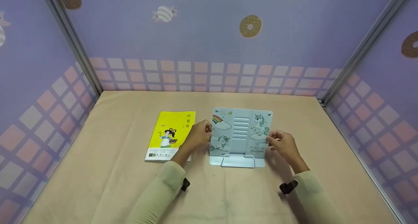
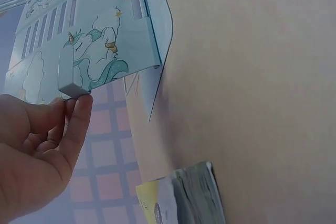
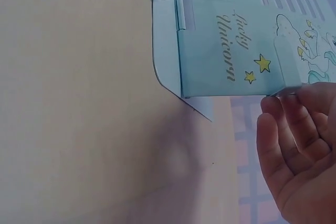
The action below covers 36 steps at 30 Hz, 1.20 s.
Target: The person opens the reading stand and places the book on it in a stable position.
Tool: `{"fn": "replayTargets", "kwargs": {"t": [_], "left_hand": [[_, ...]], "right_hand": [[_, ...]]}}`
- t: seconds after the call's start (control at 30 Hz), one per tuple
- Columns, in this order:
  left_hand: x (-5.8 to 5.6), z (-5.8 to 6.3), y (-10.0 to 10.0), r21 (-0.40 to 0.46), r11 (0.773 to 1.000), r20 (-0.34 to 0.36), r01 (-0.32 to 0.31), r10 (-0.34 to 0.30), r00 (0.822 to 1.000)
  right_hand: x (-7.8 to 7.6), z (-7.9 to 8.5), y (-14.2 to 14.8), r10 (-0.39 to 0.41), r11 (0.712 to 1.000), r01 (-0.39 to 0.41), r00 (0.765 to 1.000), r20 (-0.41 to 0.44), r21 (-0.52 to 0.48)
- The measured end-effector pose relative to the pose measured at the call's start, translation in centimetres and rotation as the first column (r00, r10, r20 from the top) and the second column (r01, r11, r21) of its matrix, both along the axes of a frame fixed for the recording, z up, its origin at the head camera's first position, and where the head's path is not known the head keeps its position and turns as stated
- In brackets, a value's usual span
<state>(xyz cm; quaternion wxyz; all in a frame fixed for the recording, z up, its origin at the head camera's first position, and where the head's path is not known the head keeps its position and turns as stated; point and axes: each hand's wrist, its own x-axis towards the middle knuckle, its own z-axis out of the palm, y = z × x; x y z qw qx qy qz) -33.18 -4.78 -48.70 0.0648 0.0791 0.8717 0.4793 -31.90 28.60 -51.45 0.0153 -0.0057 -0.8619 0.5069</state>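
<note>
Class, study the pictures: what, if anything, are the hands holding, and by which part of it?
The stand, by its side edges: the left hand at the left edge, the right hand at the right.

Book stand (image 1: 241,146) on table (image 1: 215,198); book (image 1: 173,122) at its nine o'clock, left hand (image 1: 198,135) nearer; right hand (image 1: 284,145) at three.

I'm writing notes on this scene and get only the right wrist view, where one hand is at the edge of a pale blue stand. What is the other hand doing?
Observer: The left hand grips the opposite side edge of the stand.
Operator: Is anything else on the table nearby?
Observer: Yes, a yellow book lies to the left of the stand.
Operator: What is drawn near the stand's upper left corner?
Observer: In the head view, a rainbow shows there.
</note>
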Motion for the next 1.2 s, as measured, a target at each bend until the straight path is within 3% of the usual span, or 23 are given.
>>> {"fn": "replayTargets", "kwargs": {"t": [0.13, 0.27, 0.4, 0.53, 0.6, 0.7, 0.87, 1.03, 1.2], "left_hand": [[0.0, 0.1, -0.2, 0.035, 0.999, 0.025, -0.016, 0.015, 1.0], [-0.4, 0.6, -0.2, 0.075, 0.996, 0.002, -0.052, 0.052, 0.999], [-0.7, 2.3, 0.2, 0.089, 0.989, -0.13, -0.117, 0.128, 0.983], [-0.8, 4.5, 1.3, 0.014, 0.987, -0.324, -0.161, 0.157, 0.933], [-0.8, 5.5, 2.1, -0.056, 0.984, -0.405, -0.17, 0.133, 0.905], [-0.9, 6.7, 3.2, -0.186, 0.967, -0.475, -0.172, 0.065, 0.878], [-1.2, 8.0, 5.1, -0.382, 0.909, -0.537, -0.165, -0.073, 0.84], [-1.7, 8.2, 6.2, -0.511, 0.846, -0.533, -0.153, -0.172, 0.828], [-2.2, 8.2, 6.6, -0.535, 0.832, -0.53, -0.146, -0.196, 0.825]], "right_hand": [[0.0, -0.1, -0.2, -0.008, 1.0, 0.008, 1.0, 0.0, 0.013], [-0.1, -0.2, -0.3, -0.027, 0.999, 0.027, 1.0, 0.007, 0.037], [-0.2, -0.2, -0.3, -0.02, 0.998, 0.021, 1.0, -0.012, 0.053], [-0.2, -0.3, -0.2, -0.008, 0.998, 0.01, 0.999, -0.034, 0.061], [-0.1, -0.4, -0.2, -0.01, 0.998, 0.012, 0.999, -0.031, 0.064], [0.1, -0.4, -0.2, -0.012, 0.998, 0.013, 1.0, -0.017, 0.062], [0.1, -0.3, -0.1, -0.017, 0.998, 0.017, 1.0, -0.016, 0.052], [0.1, -0.3, -0.2, -0.021, 0.998, 0.022, 1.0, -0.006, 0.054], [-0.1, -0.2, -0.4, -0.025, 0.998, 0.027, 0.999, -0.026, 0.054]]}}
